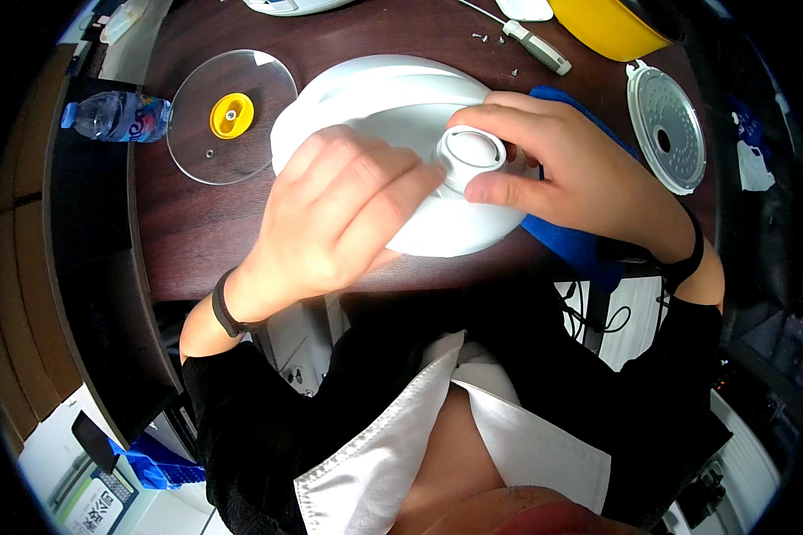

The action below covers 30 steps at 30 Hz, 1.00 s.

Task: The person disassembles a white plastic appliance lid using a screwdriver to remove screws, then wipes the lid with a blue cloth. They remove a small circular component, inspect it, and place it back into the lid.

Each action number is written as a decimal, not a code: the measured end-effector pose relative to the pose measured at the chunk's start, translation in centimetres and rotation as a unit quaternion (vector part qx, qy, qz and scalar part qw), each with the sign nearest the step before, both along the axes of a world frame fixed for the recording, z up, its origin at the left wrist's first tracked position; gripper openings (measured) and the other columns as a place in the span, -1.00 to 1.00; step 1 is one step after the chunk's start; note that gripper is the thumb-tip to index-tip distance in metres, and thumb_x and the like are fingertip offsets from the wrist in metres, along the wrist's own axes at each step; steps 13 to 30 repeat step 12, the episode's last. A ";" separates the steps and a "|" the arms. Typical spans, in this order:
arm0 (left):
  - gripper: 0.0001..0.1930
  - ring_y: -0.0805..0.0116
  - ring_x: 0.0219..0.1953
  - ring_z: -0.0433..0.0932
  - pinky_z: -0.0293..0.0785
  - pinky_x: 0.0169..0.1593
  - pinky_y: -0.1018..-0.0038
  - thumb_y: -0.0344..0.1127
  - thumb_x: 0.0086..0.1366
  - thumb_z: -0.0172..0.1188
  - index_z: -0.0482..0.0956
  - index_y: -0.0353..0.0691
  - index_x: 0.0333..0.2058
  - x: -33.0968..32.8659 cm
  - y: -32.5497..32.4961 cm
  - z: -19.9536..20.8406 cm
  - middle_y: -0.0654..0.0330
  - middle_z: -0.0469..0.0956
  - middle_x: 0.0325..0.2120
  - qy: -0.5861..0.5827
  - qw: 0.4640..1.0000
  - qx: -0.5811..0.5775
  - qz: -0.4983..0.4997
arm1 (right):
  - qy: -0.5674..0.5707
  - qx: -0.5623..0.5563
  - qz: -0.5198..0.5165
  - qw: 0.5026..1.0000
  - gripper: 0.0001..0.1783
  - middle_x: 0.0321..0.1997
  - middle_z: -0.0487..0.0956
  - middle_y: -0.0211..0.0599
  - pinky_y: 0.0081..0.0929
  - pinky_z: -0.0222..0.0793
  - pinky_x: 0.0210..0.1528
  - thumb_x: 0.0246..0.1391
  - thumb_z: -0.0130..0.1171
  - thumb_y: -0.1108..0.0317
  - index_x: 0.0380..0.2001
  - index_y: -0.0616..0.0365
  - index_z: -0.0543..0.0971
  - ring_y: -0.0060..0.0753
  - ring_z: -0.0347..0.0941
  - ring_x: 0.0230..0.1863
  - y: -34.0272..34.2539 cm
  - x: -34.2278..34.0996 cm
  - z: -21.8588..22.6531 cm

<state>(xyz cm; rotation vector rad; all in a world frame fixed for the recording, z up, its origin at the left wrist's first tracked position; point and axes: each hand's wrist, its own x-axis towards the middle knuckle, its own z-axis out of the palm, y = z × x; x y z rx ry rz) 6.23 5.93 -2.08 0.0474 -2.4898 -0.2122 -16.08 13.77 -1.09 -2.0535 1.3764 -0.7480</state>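
My right hand (558, 160) grips a small round white plastic cap (475, 150), thumb on the near side and fingers curled on the far side. It is held over a smooth white oval plastic cover (375, 80), which lies on the table. My left hand (343, 201) is closed in a pinch, its fingertips against the cap's left side. The left thumb and whatever it may pinch are hidden behind the fingers. A blue cloth (567, 236) lies partly under the cover and my right forearm.
On the dark wood table (201, 236) are a glass lid (192, 147) with a yellow knob, a screwdriver (535, 46), loose screws (480, 37), a round perforated metal plate (674, 125) and a yellow bowl (607, 31). A water bottle (120, 116) lies at the left.
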 end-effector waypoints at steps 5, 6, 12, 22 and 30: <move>-0.62 0.23 -0.35 0.44 0.38 -0.30 0.37 -0.23 -0.16 0.25 0.50 -0.28 -0.32 0.2 -0.8 0.4 0.16 0.45 -0.38 -0.022 1.000 0.008 -0.006 | -0.105 0.013 -0.106 0.989 -0.63 -0.37 0.51 -0.28 -0.57 0.40 -0.23 0.01 0.18 0.11 -0.26 0.20 0.51 -0.44 0.49 -0.26 -0.3 -1.0 0.7; -0.62 0.23 -0.34 0.44 0.38 -0.30 0.36 -0.23 -0.16 0.26 0.50 -0.28 -0.32 0.3 -1.0 0.5 0.16 0.45 -0.38 -0.025 1.000 0.006 -0.004 | -0.138 0.024 -0.062 0.988 -0.60 -0.28 0.51 -0.28 -0.58 0.41 -0.16 0.01 0.19 0.13 -0.16 0.17 0.47 -0.44 0.49 -0.19 -0.4 -1.9 1.5; -0.56 0.18 -0.30 0.47 0.41 -0.25 0.35 -0.22 -0.16 0.31 0.49 -0.24 -0.24 -0.3 -2.0 1.7 0.13 0.50 -0.33 0.000 0.996 0.056 0.065 | -0.203 0.059 -0.026 0.977 -0.30 0.03 0.37 -0.16 -0.31 0.25 0.12 -0.05 0.10 -0.03 0.11 0.11 0.26 -0.17 0.34 0.07 2.8 -7.2 0.1; -0.56 0.18 -0.30 0.47 0.41 -0.25 0.35 -0.22 -0.16 0.31 0.49 -0.24 -0.24 -0.3 -2.0 1.7 0.13 0.50 -0.33 0.000 0.996 0.056 0.065 | -0.203 0.059 -0.026 0.977 -0.30 0.03 0.37 -0.16 -0.31 0.25 0.12 -0.05 0.10 -0.03 0.11 0.11 0.26 -0.17 0.34 0.07 2.8 -7.2 0.1; -0.56 0.18 -0.30 0.47 0.41 -0.25 0.35 -0.22 -0.16 0.31 0.49 -0.24 -0.24 -0.3 -2.0 1.7 0.13 0.50 -0.33 0.000 0.996 0.056 0.065 | -0.203 0.059 -0.026 0.977 -0.30 0.03 0.37 -0.16 -0.31 0.25 0.12 -0.05 0.10 -0.03 0.11 0.11 0.26 -0.17 0.34 0.07 2.8 -7.2 0.1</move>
